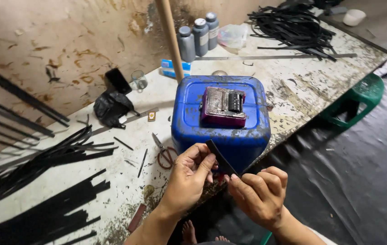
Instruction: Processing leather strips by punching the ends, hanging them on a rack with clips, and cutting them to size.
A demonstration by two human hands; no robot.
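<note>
- My left hand (189,174) has its grip closed on a short black strip (220,159), thumb and fingertips pinching its upper end.
- My right hand (259,193) has its grip closed on the lower end of the same strip, fingers curled over it, thumb side toward the left hand.
- The strip runs slanted between both hands, its top end up and to the left, held in the air just in front of the blue plastic can (220,120).
- The can stands on the desk (293,86) near its front edge, scuffed and stained, directly beyond my hands.
- On top of the can sits a small purple metal tool (224,106) with a worn silver face and a dark toothed part on its right.
- Just left of the can, scissors (164,152) with reddish handles lie flat on the desk.
- Further left lie piles of long black strips (43,168), some fanned out, some side by side.
- A crumpled black bag (111,108) lies near the wall, with a small glass (139,80) beside it.
- Behind the can stand three grey bottles (198,36) in a row, next to a wooden pole (171,38).
- A tangle of black strips (293,27) lies at the far right end of the desk.
- A green stool (361,97) stands on the dark floor to the right of the desk.
- My bare toes (189,231) show below my forearms.
</note>
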